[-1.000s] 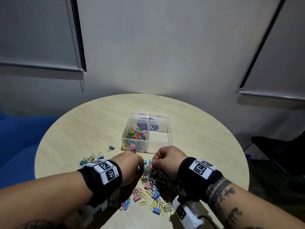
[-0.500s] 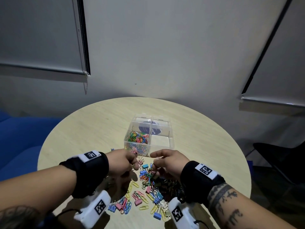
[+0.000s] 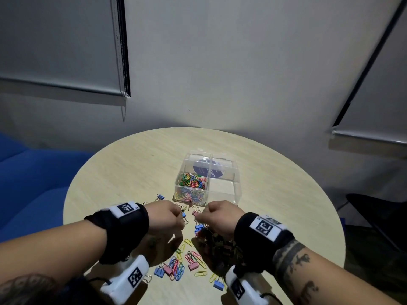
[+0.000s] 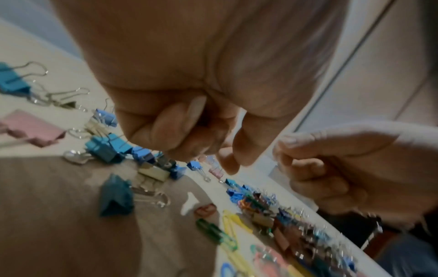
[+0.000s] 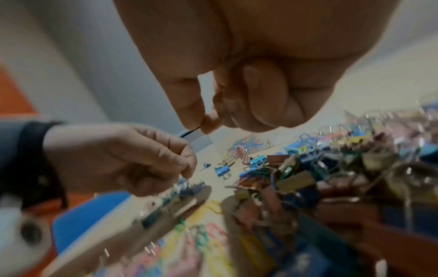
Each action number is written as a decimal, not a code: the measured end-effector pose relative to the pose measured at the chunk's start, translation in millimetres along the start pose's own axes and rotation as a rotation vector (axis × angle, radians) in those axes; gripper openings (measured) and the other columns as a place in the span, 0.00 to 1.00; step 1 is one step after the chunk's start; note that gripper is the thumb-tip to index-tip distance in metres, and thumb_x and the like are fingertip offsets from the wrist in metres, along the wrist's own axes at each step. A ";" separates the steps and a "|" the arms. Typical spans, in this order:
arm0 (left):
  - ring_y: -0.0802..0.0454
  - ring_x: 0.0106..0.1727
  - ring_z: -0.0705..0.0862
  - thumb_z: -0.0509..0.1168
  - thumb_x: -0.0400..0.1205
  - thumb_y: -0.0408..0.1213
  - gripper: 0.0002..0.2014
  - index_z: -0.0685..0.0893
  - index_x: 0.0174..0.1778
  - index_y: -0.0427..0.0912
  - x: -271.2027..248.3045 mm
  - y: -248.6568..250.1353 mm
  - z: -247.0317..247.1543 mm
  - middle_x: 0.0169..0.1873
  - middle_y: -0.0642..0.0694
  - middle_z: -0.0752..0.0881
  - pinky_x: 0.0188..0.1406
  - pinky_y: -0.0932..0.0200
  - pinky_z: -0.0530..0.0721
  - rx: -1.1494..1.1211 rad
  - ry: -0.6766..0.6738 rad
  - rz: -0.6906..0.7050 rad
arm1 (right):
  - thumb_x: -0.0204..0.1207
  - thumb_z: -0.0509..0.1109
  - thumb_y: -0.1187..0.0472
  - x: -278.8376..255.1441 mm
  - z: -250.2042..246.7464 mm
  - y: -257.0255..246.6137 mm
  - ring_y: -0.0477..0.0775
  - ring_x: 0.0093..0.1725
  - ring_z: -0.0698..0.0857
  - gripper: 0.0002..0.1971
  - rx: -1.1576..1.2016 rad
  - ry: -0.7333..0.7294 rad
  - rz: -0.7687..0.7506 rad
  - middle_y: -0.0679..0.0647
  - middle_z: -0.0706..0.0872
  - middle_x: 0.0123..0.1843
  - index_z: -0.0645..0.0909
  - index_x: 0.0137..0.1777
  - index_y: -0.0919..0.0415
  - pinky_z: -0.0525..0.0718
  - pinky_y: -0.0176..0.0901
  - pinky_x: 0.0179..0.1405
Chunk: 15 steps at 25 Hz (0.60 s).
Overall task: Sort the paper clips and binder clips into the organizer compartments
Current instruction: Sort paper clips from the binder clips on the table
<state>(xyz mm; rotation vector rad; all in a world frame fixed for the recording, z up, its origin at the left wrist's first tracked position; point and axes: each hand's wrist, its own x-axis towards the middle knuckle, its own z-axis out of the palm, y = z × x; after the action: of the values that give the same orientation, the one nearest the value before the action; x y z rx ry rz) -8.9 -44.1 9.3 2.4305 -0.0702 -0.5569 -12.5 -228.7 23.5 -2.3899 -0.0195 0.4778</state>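
The clear organizer (image 3: 236, 172) stands mid-table. Its left compartment holds colourful paper clips (image 3: 192, 183); the right compartment (image 3: 223, 190) looks bare. Just in front of it my left hand (image 3: 167, 219) and right hand (image 3: 218, 219) hover as fists over a mixed heap of binder clips (image 3: 220, 243) and loose paper clips (image 3: 189, 258). The left hand (image 4: 201, 131) has its fingers curled in with nothing visible inside. The right hand (image 5: 208, 121) pinches a small pinkish piece between thumb and forefinger; what kind of clip it is stays unclear. A blue binder clip (image 3: 184, 215) and a pink one (image 3: 195, 213) lie between the hands.
The round wooden table (image 3: 132, 172) has a stray blue binder clip (image 3: 160, 197) left of the organizer. A blue sofa (image 3: 33, 183) sits to the left and a dark chair (image 3: 378, 216) to the right. A wall with blinds rises behind.
Both hands have drawn back a little from the organizer's front wall. The right forefinger, stretched out half a second ago, is now curled against the thumb.
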 end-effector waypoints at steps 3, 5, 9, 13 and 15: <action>0.58 0.46 0.85 0.77 0.72 0.49 0.12 0.90 0.50 0.55 -7.1 -0.8 3.6 0.43 0.58 0.86 0.46 0.61 0.86 0.358 -0.055 0.059 | 0.73 0.78 0.53 -2.8 10.5 -4.2 0.44 0.38 0.82 0.05 -0.380 -0.049 -0.131 0.43 0.84 0.37 0.88 0.45 0.51 0.75 0.34 0.31; 0.57 0.50 0.83 0.79 0.69 0.51 0.18 0.90 0.55 0.56 -8.4 -0.8 6.2 0.47 0.58 0.87 0.52 0.59 0.85 0.520 -0.047 0.103 | 0.73 0.78 0.53 -2.4 17.7 -7.2 0.48 0.46 0.85 0.07 -0.475 -0.085 -0.174 0.44 0.86 0.43 0.90 0.50 0.49 0.80 0.36 0.39; 0.60 0.46 0.88 0.81 0.70 0.48 0.14 0.92 0.51 0.54 -5.9 -2.9 10.4 0.45 0.58 0.92 0.55 0.57 0.87 0.514 -0.026 0.122 | 0.70 0.78 0.54 4.8 32.8 -10.5 0.54 0.49 0.88 0.11 -0.572 -0.081 -0.175 0.50 0.90 0.50 0.90 0.53 0.50 0.88 0.44 0.50; 0.55 0.49 0.88 0.77 0.74 0.47 0.10 0.93 0.49 0.51 -7.7 -2.1 12.5 0.45 0.54 0.92 0.56 0.53 0.87 0.585 -0.008 0.138 | 0.74 0.75 0.57 11.5 42.8 -14.4 0.59 0.43 0.84 0.11 -0.714 -0.055 -0.169 0.55 0.83 0.43 0.85 0.54 0.60 0.82 0.44 0.41; 0.51 0.52 0.87 0.73 0.77 0.48 0.11 0.91 0.53 0.49 -8.1 -2.3 13.1 0.49 0.50 0.91 0.56 0.53 0.86 0.629 -0.012 0.150 | 0.75 0.74 0.58 14.3 43.7 -14.9 0.59 0.41 0.82 0.09 -0.711 -0.051 -0.161 0.55 0.80 0.40 0.80 0.51 0.60 0.80 0.45 0.39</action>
<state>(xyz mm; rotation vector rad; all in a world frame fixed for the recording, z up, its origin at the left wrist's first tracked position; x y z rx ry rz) -21.8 -48.4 1.7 2.9910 -0.4945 -0.5376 -12.5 -187.7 -2.1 -3.0292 -0.4728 0.5127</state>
